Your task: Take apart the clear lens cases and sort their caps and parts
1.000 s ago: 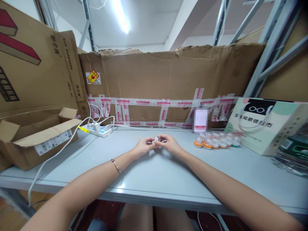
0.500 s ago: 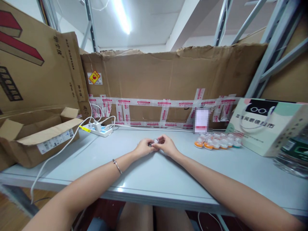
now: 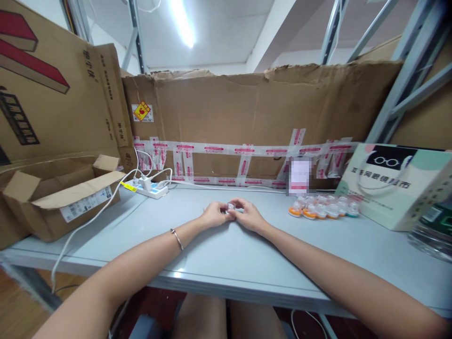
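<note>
Between both hands, just above the middle of the table [image 3: 219,254], is a small clear plastic piece [image 3: 230,206] with tiny dark marks on it. My left hand [image 3: 214,214] pinches it from the left, and a bracelet circles that wrist. From the right, my right hand [image 3: 247,214] grips it with thumb and fingers. The fingers hide much of the piece, so its full shape does not show. To the right sits a cluster of similar-looking small clear plastic containers [image 3: 321,207] with orange and teal bases.
A white power strip [image 3: 151,189] with plugs and cables lies at the back left, near an open cardboard box [image 3: 70,197]. A blurred white card [image 3: 299,176] stands behind the containers. At right are a pale green paper bag [image 3: 384,188] and a large clear bottle [image 3: 432,235].
The view has shifted slightly, so everything sits a little further right. Both hands stay together on the clear piece, and slightly more of it shows between the fingers.
</note>
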A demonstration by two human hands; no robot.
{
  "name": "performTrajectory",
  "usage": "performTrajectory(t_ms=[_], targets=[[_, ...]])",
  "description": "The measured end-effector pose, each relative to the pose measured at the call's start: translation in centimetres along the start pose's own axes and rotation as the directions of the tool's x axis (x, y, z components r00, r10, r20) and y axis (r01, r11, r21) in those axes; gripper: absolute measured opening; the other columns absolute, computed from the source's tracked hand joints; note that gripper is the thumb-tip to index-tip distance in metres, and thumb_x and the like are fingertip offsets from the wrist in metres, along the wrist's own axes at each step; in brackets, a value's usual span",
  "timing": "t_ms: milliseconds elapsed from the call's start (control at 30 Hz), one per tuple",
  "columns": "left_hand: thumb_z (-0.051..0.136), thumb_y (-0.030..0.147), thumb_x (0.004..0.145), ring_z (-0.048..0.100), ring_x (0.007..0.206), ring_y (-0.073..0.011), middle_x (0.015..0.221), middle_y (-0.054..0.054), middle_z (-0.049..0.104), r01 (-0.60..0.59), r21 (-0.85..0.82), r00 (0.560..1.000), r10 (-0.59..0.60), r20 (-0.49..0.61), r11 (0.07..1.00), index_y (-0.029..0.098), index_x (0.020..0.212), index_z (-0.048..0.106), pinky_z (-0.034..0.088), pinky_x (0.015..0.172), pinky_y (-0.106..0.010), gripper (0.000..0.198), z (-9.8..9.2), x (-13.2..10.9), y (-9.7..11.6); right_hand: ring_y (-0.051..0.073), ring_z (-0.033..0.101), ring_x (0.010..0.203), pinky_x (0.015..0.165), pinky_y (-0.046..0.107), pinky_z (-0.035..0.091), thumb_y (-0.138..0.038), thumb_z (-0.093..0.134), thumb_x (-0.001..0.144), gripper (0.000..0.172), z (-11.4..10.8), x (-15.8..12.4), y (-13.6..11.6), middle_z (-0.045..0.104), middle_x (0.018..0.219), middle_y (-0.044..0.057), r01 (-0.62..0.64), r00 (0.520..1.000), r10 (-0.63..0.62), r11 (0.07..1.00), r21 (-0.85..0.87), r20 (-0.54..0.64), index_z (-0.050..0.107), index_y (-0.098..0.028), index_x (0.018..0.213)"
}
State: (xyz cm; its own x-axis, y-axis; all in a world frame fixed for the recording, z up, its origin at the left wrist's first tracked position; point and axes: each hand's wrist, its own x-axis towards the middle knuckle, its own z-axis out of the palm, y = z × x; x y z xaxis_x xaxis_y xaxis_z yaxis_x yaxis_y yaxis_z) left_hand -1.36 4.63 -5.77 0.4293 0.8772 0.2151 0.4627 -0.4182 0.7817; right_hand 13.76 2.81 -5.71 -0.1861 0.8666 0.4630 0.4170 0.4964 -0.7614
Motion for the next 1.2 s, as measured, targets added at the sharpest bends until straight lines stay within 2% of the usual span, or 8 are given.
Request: performTrajectory(t_ms=[167,300,433,600,733,833,1000,1200], targets=[[0.064,0.037,0.059,0.059,0.077,-0.0182,0.072,0.002,0.066,0.021,-0.006,1.000,-0.021,-0.021,1.000,0.016,0.081,0.067,0.043,0.073,-0.024,0.030,-0.1,-0.2,0.1,0.016,0.055,0.080,0.077,0.030,0.042,-0.026,0.055,0.065,0.021,0.4,-0.1,0.1,0.060,0.083,0.001,-0.020,1.000,0.020,0.997,0.073,0.005,0.056,-0.019,0.084],[0.068,0.035,0.056,0.059,0.077,-0.0181,0.073,0.001,0.065,0.026,-0.021,0.995,-0.028,-0.093,0.999,0.015,0.080,0.066,0.043,0.073,-0.025,0.032,-0.1,-0.5,0.7,0.016,0.055,0.072,0.070,0.031,0.043,-0.033,0.067,0.056,0.034,0.3,0.0,-0.7,0.059,0.078,0.002,-0.111,0.989,0.120,0.989,0.095,-0.091,0.052,-0.018,0.082],[0.070,0.033,0.057,0.059,0.078,-0.0181,0.081,-0.005,0.065,-0.073,-0.202,0.979,0.031,-0.203,0.977,0.011,0.083,0.062,0.045,0.072,-0.026,0.035,0.0,-0.8,2.5,0.016,0.054,0.064,0.061,0.029,0.042,-0.039,0.068,0.056,0.031,-0.5,0.1,-2.6,0.060,0.069,0.001,-0.107,0.979,0.127,0.986,0.124,-0.162,0.053,-0.018,0.073],[0.071,0.029,0.058,0.060,0.077,-0.0176,0.080,-0.007,0.066,-0.095,-0.481,0.990,0.033,-0.134,0.872,0.009,0.080,0.062,0.047,0.074,-0.029,0.031,-0.8,-1.6,5.0,0.017,0.054,0.071,0.068,0.030,0.041,-0.037,0.064,0.063,0.023,-2.4,-0.1,-4.9,0.062,0.075,0.002,0.022,0.983,-0.008,0.997,0.074,-0.185,0.057,-0.019,0.076],[0.072,0.028,0.060,0.060,0.086,-0.0200,0.086,-0.007,0.066,-0.074,-0.575,0.996,0.086,-0.007,0.815,0.010,0.087,0.064,0.045,0.083,-0.034,0.033,-1.8,-1.9,5.7,0.019,0.056,0.085,0.075,0.032,0.041,-0.035,0.058,0.070,0.022,-3.5,0.0,-5.7,0.063,0.089,0.003,0.067,0.997,-0.064,0.991,0.120,-0.031,0.061,-0.021,0.087],[0.072,0.030,0.060,0.060,0.090,-0.0222,0.091,-0.009,0.066,-0.052,-0.566,0.998,0.064,0.000,0.823,0.010,0.091,0.064,0.044,0.085,-0.035,0.037,-1.8,-1.7,5.2,0.019,0.056,0.088,0.075,0.032,0.042,-0.035,0.061,0.067,0.033,-3.1,0.1,-5.2,0.063,0.096,0.004,0.029,1.000,-0.028,0.983,0.180,-0.007,0.059,-0.022,0.097],[0.074,0.031,0.056,0.061,0.085,-0.0221,0.086,-0.010,0.067,0.002,-0.537,1.000,-0.010,-0.012,0.844,0.009,0.088,0.064,0.046,0.082,-0.035,0.039,-1.0,-1.2,4.1,0.018,0.057,0.075,0.067,0.030,0.042,-0.034,0.069,0.057,0.032,-1.9,0.0,-3.9,0.063,0.080,0.003,-0.062,0.982,0.078,0.993,0.101,-0.170,0.057,-0.019,0.083],[0.068,0.034,0.065,0.061,0.085,-0.0197,0.091,-0.010,0.066,-0.056,-0.381,0.997,0.070,0.022,0.923,0.010,0.089,0.063,0.045,0.080,-0.032,0.034,-1.0,-0.3,2.7,0.020,0.056,0.090,0.078,0.033,0.040,-0.032,0.061,0.066,0.027,-2.4,0.3,-3.0,0.064,0.097,0.006,-0.044,0.999,0.048,0.991,0.128,-0.027,0.061,-0.019,0.090]])
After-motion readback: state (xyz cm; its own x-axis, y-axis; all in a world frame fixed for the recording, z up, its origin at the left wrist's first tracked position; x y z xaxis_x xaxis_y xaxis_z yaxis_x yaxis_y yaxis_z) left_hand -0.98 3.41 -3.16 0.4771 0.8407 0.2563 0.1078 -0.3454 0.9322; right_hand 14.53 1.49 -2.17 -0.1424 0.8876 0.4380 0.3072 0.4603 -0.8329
